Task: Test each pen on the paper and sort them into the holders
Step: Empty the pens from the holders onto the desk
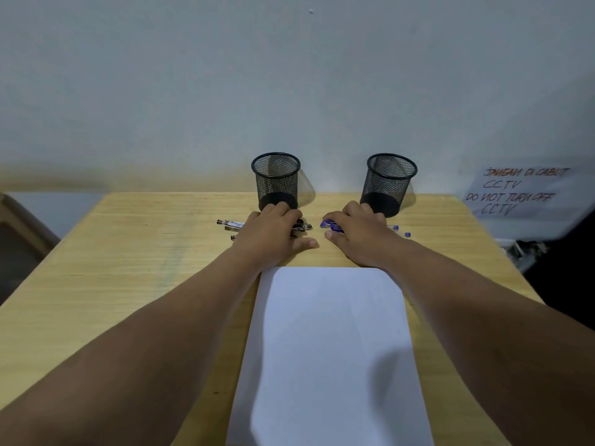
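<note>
Two black mesh holders stand at the back of the wooden table, the left holder (276, 180) and the right holder (389, 183); both look empty. A blank white paper (328, 355) lies in front of me. My left hand (273, 233) rests palm down on a pile of black pens (230, 224), fingers curled over them. My right hand (357, 235) covers a pile of blue pens (331, 225), fingers curled over them, and a few tips (401, 231) stick out on its right. Most of each pile is hidden under the hands.
The wooden table (128, 268) stands against a pale wall. A handwritten CCTV notice (515, 191) hangs at the right, with dark clutter below it past the table's right edge. A brown chair edge (19, 233) shows at the left.
</note>
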